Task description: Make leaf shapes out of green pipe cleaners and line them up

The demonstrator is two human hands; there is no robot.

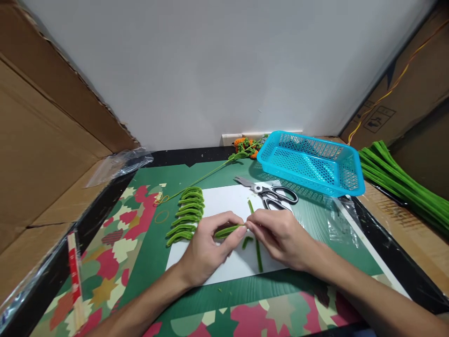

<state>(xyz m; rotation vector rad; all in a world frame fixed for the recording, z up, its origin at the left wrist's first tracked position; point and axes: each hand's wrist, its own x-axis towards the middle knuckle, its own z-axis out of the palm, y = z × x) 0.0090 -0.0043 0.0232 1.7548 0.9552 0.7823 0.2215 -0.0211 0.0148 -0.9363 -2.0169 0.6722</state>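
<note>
My left hand (210, 243) and my right hand (277, 234) meet over a white sheet (224, 201), both pinching one folded green pipe cleaner (227, 230). The left holds its looped body, the right pinches its end. A straight green pipe cleaner piece (258, 252) and a short curved bit (246, 241) lie on the sheet just under my hands. A row of several folded green loops (185, 215) lies to the left of my left hand.
Black-handled scissors (270, 194) lie on the sheet behind my hands. A blue plastic basket (312, 161) stands at the back right, a bundle of green pipe cleaners (403, 182) right of it. An orange flower on a long stem (242, 147) lies at the back. Cardboard walls (42, 140) flank both sides.
</note>
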